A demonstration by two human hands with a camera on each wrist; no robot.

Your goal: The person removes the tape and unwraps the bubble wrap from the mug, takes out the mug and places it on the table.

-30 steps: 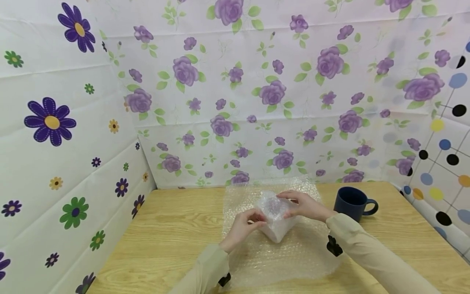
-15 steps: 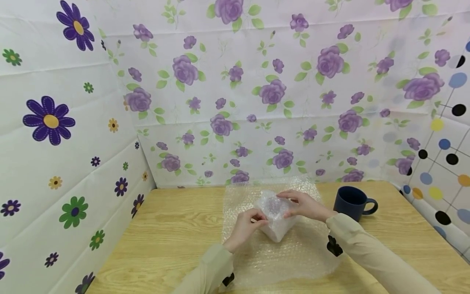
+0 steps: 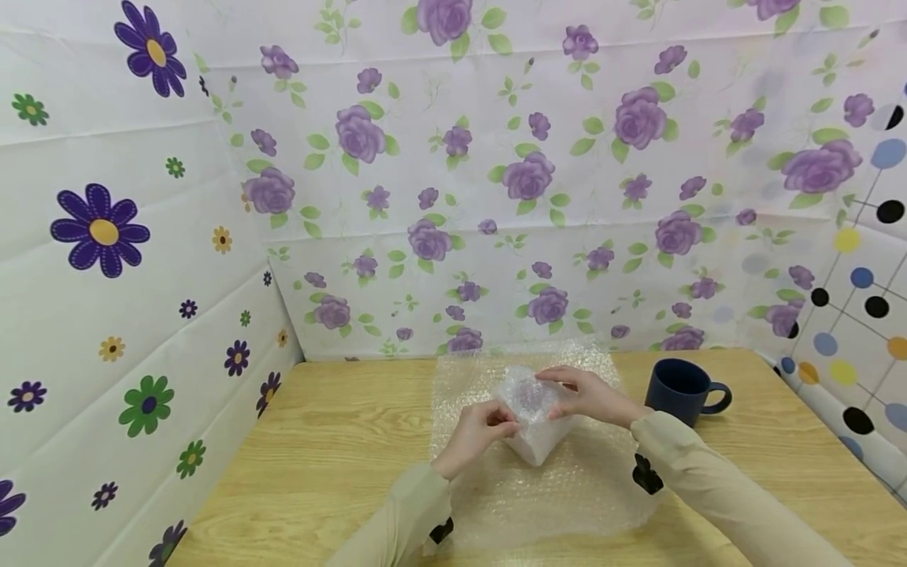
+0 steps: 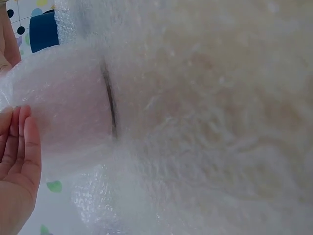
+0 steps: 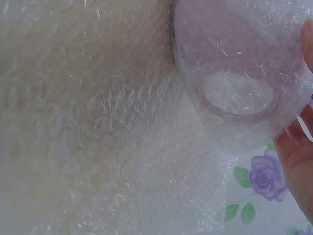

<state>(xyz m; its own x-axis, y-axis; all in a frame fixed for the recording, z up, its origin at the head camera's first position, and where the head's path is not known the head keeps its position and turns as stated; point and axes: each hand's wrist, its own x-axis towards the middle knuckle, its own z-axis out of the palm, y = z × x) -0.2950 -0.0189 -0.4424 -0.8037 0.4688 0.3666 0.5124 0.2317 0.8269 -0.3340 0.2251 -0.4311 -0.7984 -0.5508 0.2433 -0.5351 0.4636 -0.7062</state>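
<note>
Fingers of left hand and right hand grip bubble wrap around pink mug (handle showing through).

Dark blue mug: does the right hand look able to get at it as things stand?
Probably yes: the dark blue mug stands uncovered nearby, with nothing visible in the way. The right hand would likely first have to leave the bubble-wrapped pink mug.

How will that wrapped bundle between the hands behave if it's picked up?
The wrapped bundle is probably rigid at its core, since a pink mug with a looped handle shows through. Its bubble wrap, with visible air cells, likely gives when squeezed and, being glossy, may feel slippery.
</note>
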